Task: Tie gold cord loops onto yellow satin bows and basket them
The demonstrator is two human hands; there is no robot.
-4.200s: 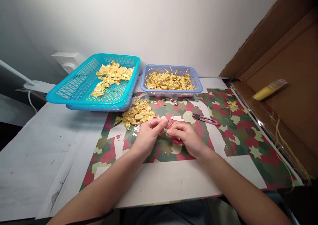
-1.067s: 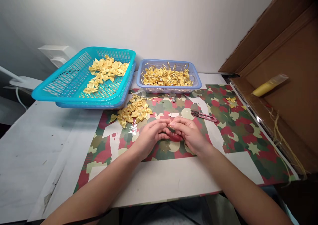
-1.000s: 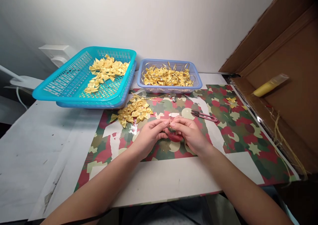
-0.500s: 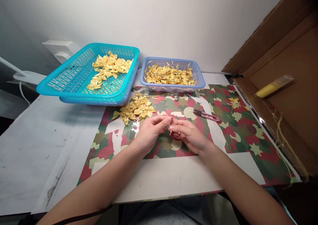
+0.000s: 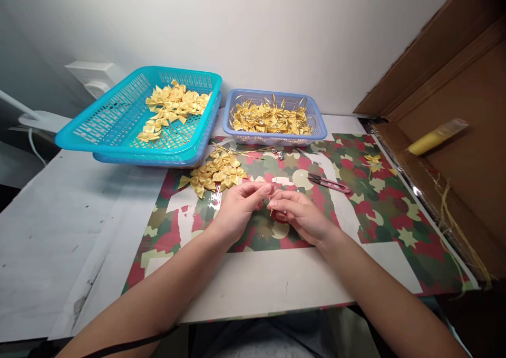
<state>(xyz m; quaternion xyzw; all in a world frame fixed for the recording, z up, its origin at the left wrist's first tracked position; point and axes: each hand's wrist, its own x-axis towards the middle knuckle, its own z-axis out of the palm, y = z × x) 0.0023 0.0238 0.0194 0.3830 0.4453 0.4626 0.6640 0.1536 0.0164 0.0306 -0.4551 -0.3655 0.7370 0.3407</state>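
Fingertips of our left hand and right hand meet, both pinched tight on a thin gold cord. Beyond the grip, the lilac basket looks well filled with looped bows. Just left of the grip, a loose pile of bows seems unworked.

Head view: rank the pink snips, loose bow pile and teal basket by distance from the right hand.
1. Pink snips, just beyond the right hand, to its right.
2. Loose bow pile, to the left, past the left hand.
3. Teal basket, far left at the back.
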